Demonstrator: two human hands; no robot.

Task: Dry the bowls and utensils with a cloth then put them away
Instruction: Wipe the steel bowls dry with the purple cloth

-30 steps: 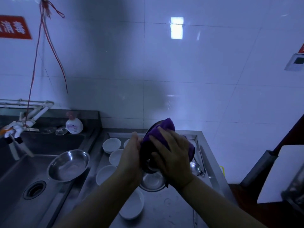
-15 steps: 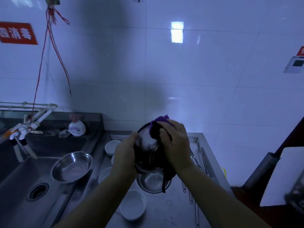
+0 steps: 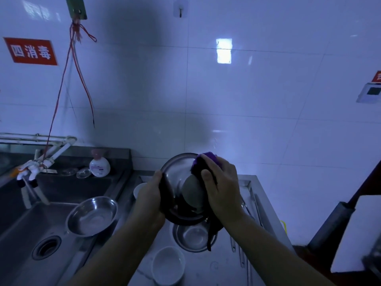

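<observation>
White wall tiles (image 3: 268,100) are filling the upper half of the view, with a steel counter (image 3: 206,271) running below them and a sink basin (image 3: 31,223) sitting at about eight o'clock. A steel bowl (image 3: 91,216) is leaning on the basin's edge there, half over the drop.

At the centre, the person is holding a metal bowl (image 3: 177,182) tilted on edge above the counter. The left hand (image 3: 151,200) is curling round its nine o'clock rim, thumb on the inner side. The right hand (image 3: 221,188) is clamping a purple cloth (image 3: 206,162) against the rim at about one o'clock, fingers bent over the fabric.

Directly beneath, at six o'clock, another metal bowl (image 3: 193,237) is sitting on the counter, with a dark strap of the cloth dangling into it. A white bowl (image 3: 168,265) is standing just nearer the person, and another white bowl (image 3: 139,189) is showing behind the left wrist. Utensils (image 3: 243,250) are lying at four o'clock along the counter.

The main risk is looking like a slip: a wet steel rim held by one bare hand could twist loose under the wiping pressure and fall onto the bowls below, chipping the white one. The dangling strap could also snag and drag the lower bowl.
</observation>
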